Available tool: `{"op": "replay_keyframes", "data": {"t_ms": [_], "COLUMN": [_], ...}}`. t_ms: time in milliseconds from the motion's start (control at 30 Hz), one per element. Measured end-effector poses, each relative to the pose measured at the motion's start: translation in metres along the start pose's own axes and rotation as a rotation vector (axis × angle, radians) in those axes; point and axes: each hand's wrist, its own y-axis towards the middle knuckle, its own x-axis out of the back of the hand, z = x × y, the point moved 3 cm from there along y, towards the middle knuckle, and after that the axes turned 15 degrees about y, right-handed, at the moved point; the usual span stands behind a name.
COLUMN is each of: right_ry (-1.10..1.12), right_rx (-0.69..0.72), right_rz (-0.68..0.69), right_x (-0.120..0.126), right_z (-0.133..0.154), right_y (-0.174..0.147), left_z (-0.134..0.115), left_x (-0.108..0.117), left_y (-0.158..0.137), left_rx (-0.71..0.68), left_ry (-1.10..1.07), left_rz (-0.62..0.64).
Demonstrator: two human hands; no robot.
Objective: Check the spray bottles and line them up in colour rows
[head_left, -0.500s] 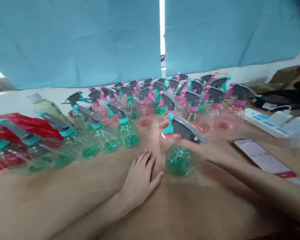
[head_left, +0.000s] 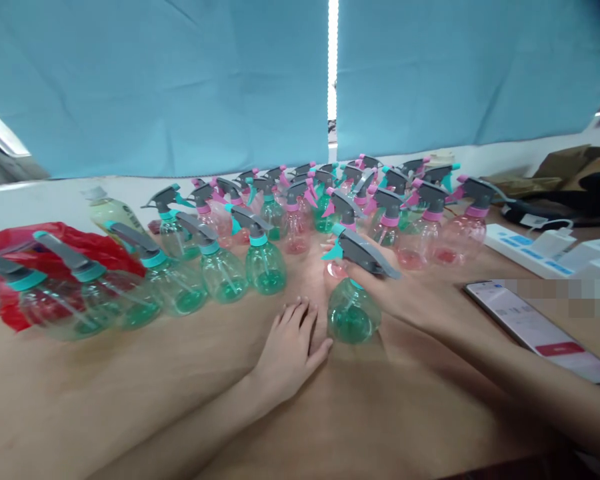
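My right hand (head_left: 380, 273) is closed around the neck of a green spray bottle (head_left: 354, 313) with a grey and turquoise trigger head. That bottle is nearly upright, slightly tilted, close to the tabletop; whether its base touches I cannot tell. My left hand (head_left: 289, 343) lies flat on the wooden table (head_left: 180, 400), fingers stretched out, holding nothing, just left of the held bottle. The nearest bottle beyond it is a green spray bottle (head_left: 266, 265) with a turquoise collar, standing at the right end of a row of green ones.
Several pink spray bottles (head_left: 463, 233) stand in a cluster behind my right hand. At the left are a red plastic bag (head_left: 65, 243) and a pale capped bottle (head_left: 113, 212). A phone (head_left: 535, 330) and a white power strip (head_left: 520, 250) with plugs lie at the right.
The held spray bottle has become a little more upright in my right hand. My left hand stays flat on the table. The whole view has shifted slightly.
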Motion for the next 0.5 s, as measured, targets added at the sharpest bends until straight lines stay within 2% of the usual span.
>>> {"op": "replay_keyframes", "data": {"t_ms": [233, 500], "right_ry": [0.091, 0.034], "right_rx": [0.097, 0.180], "right_rz": [-0.088, -0.211], "right_x": [-0.019, -0.044], "right_z": [-0.027, -0.041], "right_y": [0.017, 0.045], "left_z": [-0.001, -0.004], "left_x": [0.003, 0.006], "left_y": [-0.001, -0.006], "left_rx": [0.031, 0.164], "left_ry": [-0.029, 0.067], "left_rz": [-0.025, -0.062]}}
